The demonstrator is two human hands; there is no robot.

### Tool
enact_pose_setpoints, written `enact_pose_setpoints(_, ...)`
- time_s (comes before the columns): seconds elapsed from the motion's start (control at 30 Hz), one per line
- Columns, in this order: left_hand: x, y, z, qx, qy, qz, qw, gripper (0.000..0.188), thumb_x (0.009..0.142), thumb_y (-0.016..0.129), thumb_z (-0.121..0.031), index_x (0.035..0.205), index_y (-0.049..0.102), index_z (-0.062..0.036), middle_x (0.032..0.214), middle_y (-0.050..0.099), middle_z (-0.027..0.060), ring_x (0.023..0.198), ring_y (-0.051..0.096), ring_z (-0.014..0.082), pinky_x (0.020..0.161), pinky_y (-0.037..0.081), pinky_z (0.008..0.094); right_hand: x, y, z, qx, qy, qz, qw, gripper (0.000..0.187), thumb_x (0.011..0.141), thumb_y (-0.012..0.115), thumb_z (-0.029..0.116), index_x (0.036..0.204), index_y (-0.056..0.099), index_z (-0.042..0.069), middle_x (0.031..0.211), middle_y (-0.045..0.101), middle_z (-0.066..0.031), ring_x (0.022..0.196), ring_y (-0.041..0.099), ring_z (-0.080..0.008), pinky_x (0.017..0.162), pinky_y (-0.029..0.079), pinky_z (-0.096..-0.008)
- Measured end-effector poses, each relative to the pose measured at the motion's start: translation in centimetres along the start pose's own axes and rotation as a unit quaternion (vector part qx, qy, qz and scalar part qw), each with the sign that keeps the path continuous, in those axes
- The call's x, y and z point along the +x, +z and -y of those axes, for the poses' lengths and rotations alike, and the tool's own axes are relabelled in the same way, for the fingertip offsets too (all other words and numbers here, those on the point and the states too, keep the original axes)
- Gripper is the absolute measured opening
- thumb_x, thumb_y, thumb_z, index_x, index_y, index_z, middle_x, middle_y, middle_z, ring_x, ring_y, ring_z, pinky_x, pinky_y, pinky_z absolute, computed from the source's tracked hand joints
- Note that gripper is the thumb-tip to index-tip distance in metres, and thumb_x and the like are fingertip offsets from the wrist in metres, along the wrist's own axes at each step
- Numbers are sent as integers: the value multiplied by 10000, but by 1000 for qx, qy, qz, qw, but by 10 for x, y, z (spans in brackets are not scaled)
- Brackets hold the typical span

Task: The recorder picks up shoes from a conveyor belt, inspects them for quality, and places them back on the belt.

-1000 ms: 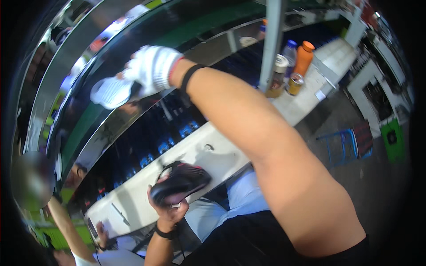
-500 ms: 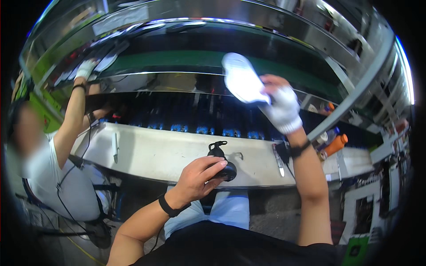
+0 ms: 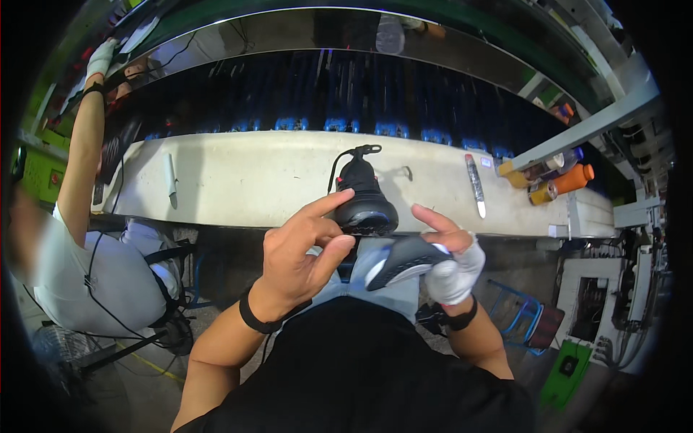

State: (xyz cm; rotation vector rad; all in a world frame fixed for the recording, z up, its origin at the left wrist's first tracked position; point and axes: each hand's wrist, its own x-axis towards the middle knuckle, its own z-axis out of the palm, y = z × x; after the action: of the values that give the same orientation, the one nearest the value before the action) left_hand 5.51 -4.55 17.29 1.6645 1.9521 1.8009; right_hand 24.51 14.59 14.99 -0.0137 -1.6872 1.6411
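Note:
A black shoe sits at the table's near edge, its rounded end toward me and a loop strap standing at its far end. My bare left hand steadies its left side, the index finger on the upper and the thumb low by the rounded end. In my right hand, gloved in white with bare fingertips, is an insole, dark with a pale edge. It is held below and right of the shoe, over my lap, between thumb and fingers. The right index finger points out toward the shoe.
A pen-like tool and several bottles, one an orange bottle, lie on the right of the pale table. A pale blade-shaped tool lies left. Beyond runs a roller conveyor. A co-worker sits at left, reaching up.
My right hand has come down from the upper belt to beside the shoe with the insole, whose dark face now shows. My left hand has loosened around the shoe. The view tilts lower.

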Motion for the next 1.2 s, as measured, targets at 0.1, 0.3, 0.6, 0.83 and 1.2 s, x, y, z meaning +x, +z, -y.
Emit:
enact_pose_setpoints(0.1, 0, -6, -8, -28, -29, 31, 999, 285, 1029, 821, -215, 933, 703, 26, 1294, 756, 356, 1101, 824, 336, 770, 638, 311, -11, 24, -24, 3, 11, -30, 999, 402, 1018, 847, 383, 1099, 697, 19, 1542, 617, -361, 992, 793, -224, 868, 612, -341)
enact_pose_setpoints(0.3, -2, -4, -9, 43, -23, 29, 998, 415, 976, 883, -348, 976, 681, 15, 1305, 762, 345, 1050, 833, 347, 824, 643, 337, -7, 25, -36, -94, -59, 18, 994, 372, 950, 918, 228, 1114, 651, 27, 1526, 619, -376, 1002, 817, -305, 822, 642, -359)
enact_pose_setpoints(0.6, -7, -4, 0, 50, 7, 14, 999, 415, 897, 945, -272, 964, 636, -3, 1324, 771, 294, 810, 811, 293, 652, 622, 307, -1, 20, -34, -189, -87, 40, 977, 378, 881, 958, 155, 1028, 632, 36, 1448, 711, -287, 1064, 817, -366, 883, 664, -402)
enact_pose_setpoints(0.83, -20, -11, 6, 3, -50, 12, 999, 417, 897, 950, -235, 946, 594, -23, 1319, 781, 275, 1028, 846, 346, 758, 657, 311, 6, 29, -42, -149, -45, 35, 987, 367, 864, 969, 118, 944, 620, 39, 1419, 728, -279, 1071, 823, -315, 814, 673, -380)
enact_pose_setpoints(1.2, 68, -83, -44, 283, -120, 289, 907, 972, 770, 997, -506, 1480, 590, 18, 1227, 801, 218, 1118, 803, 354, 914, 646, 417, 33, 74, -58, -229, -127, 88, 961, 407, 803, 972, 307, 840, 646, 65, 1399, 752, -199, 865, 793, -341, 675, 619, -392)
